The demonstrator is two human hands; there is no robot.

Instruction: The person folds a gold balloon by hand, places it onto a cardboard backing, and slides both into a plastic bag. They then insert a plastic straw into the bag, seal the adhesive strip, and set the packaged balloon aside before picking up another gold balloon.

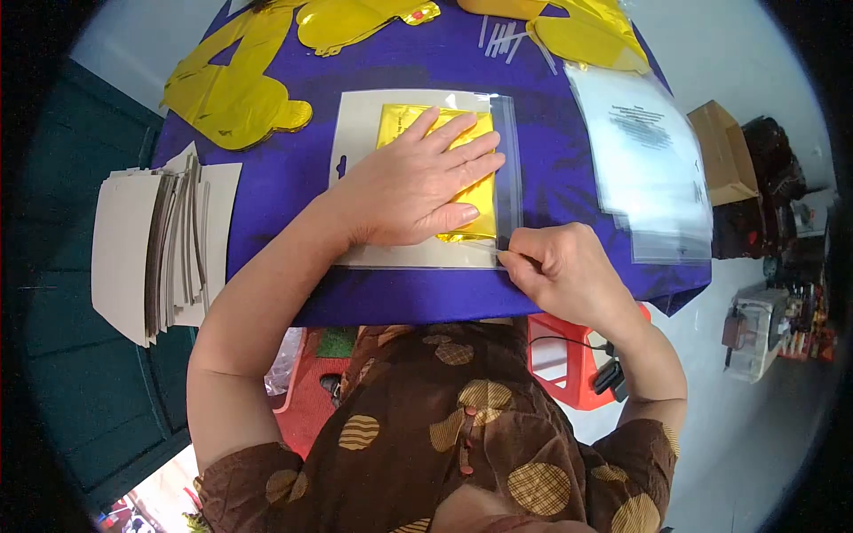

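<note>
A folded gold foil balloon (484,191) lies on a white backing card (360,133) in a clear plastic bag (506,147). My left hand (426,182) rests flat on the foil, fingers stretched out and slightly apart. At the lower right corner of the bag, my right hand (569,271) is closed in a pinch. A thin clear straw (484,248) runs from its fingertips toward the foil's lower edge; its far end is hard to make out.
White cards (129,249) stand stacked at the left edge of the purple-blue tablecloth (555,147). Flat gold balloons (235,107) and clear straws (505,40) lie at the back. Clear printed bags (653,151) are piled at right. A cardboard box (720,155) stands beyond the table.
</note>
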